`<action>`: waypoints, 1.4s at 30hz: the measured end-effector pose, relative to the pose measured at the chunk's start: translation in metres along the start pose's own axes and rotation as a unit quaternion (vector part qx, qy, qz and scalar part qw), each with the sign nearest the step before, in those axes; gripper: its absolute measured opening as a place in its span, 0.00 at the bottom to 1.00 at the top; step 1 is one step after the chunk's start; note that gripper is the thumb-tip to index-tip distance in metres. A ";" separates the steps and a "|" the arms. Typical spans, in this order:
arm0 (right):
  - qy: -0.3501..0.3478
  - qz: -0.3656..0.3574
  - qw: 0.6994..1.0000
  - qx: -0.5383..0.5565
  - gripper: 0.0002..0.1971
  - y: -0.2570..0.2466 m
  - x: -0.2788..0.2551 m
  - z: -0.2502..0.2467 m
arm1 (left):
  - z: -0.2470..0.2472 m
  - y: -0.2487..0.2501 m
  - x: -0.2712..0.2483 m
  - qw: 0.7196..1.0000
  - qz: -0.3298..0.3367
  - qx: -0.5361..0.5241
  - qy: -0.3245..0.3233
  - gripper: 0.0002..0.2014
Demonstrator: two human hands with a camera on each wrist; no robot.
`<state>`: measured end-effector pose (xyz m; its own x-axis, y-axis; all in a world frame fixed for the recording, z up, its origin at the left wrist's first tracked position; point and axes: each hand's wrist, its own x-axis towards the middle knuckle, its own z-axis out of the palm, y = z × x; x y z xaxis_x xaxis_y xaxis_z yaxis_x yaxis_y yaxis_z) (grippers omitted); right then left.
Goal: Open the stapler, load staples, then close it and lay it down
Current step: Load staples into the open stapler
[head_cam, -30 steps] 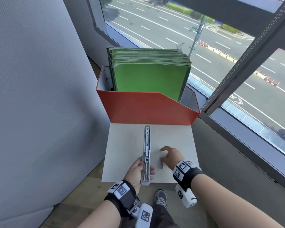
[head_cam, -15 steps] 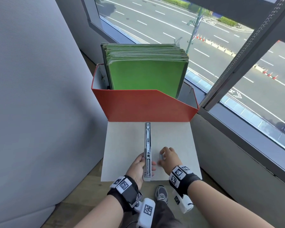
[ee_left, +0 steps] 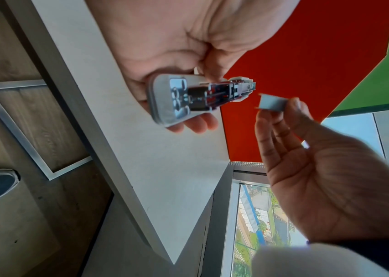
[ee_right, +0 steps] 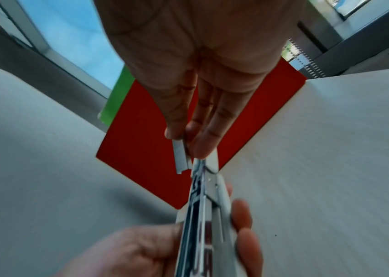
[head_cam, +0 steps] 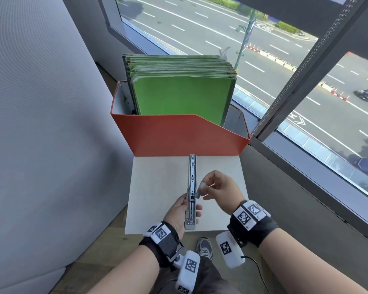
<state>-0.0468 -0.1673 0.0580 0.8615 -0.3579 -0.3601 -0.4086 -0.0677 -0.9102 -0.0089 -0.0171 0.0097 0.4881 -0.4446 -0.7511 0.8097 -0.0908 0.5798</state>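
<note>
The silver stapler (head_cam: 192, 187) lies swung fully open in a straight line over the white table (head_cam: 157, 187); its metal channel (ee_left: 226, 91) faces up. My left hand (head_cam: 182, 211) grips the near half of the stapler (ee_right: 202, 215) from below, thumb on the left, fingers on the right. My right hand (head_cam: 217, 187) pinches a short grey strip of staples (head_cam: 198, 193) between thumb and fingertips, held just right of the channel and above the table. The strip of staples (ee_left: 272, 102) hangs clear of the stapler; in the right wrist view the strip of staples (ee_right: 181, 156) sits beside the stapler's edge.
A red file box (head_cam: 179, 134) stuffed with green folders (head_cam: 183, 98) stands at the table's far edge, right behind the stapler's tip. A grey partition (head_cam: 40, 124) is on the left, a window ledge (head_cam: 306, 177) on the right. My shoe (head_cam: 204, 247) shows below.
My right hand has lifted off the table with the staple strip pinched in it and brought it up beside the stapler. The left hand still holds the open stapler in place.
</note>
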 end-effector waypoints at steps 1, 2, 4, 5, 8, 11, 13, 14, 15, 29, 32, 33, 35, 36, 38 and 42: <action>-0.010 -0.005 1.000 -0.005 0.05 -0.003 -0.003 0.003 | 0.002 0.001 -0.001 1.000 0.003 0.006 -0.004 0.15; -0.012 -0.008 1.000 -0.011 0.06 -0.003 -0.005 0.005 | 0.003 0.002 -0.001 1.000 0.006 0.012 -0.006 0.15; -0.006 -0.014 0.999 -0.030 0.08 -0.001 -0.006 0.009 | 0.006 0.003 -0.001 1.000 0.012 0.024 -0.007 0.15; -0.002 -0.013 0.999 -0.040 0.08 0.000 -0.007 0.009 | 0.006 0.004 -0.001 0.999 0.014 0.028 -0.007 0.16; 0.005 -0.007 0.998 -0.065 0.07 -0.001 -0.009 0.008 | 0.007 0.005 0.000 0.999 0.017 0.031 -0.009 0.17; 0.007 -0.009 0.996 -0.084 0.07 -0.003 -0.010 0.009 | 0.007 0.006 0.000 0.999 0.016 0.031 -0.010 0.18; 0.006 -0.012 0.996 -0.090 0.07 -0.004 -0.010 0.009 | 0.007 0.006 0.000 0.999 0.012 0.032 -0.008 0.18; 0.007 -0.013 0.996 -0.093 0.07 -0.004 -0.009 0.009 | 0.008 0.006 0.000 0.999 0.009 0.033 -0.007 0.17; 0.007 -0.013 0.995 -0.099 0.07 -0.005 -0.009 0.010 | 0.008 0.006 0.001 0.999 0.007 0.034 -0.006 0.17; -0.014 -0.035 0.982 -0.183 0.06 -0.019 -0.009 0.019 | 0.007 0.007 0.001 0.999 0.006 0.036 0.008 0.18; -0.016 -0.029 0.982 -0.183 0.07 -0.019 -0.008 0.019 | 0.007 0.008 0.001 0.999 0.011 0.035 0.007 0.19; -0.018 -0.034 0.982 -0.184 0.07 -0.020 -0.008 0.019 | 0.007 0.008 0.000 0.999 0.013 0.037 0.006 0.19; -0.023 -0.044 0.982 -0.184 0.06 -0.021 -0.007 0.021 | 0.007 0.009 0.000 0.999 0.014 0.040 0.006 0.19; -0.025 -0.046 0.981 -0.185 0.06 -0.022 -0.007 0.021 | 0.007 0.009 0.000 0.999 0.014 0.041 0.006 0.19; -0.024 -0.047 0.981 -0.186 0.06 -0.022 -0.006 0.021 | 0.007 0.009 0.000 0.999 0.013 0.041 0.006 0.19; -0.017 -0.040 0.983 -0.176 0.06 -0.023 -0.005 0.020 | 0.007 0.008 0.000 0.999 0.015 0.042 0.006 0.19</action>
<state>-0.0357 -0.1449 0.0764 0.9024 -0.3076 -0.3017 -0.4125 -0.4146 -0.8112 -0.0043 -0.0238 0.0167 0.5163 -0.4383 -0.7357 0.7644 -0.1514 0.6267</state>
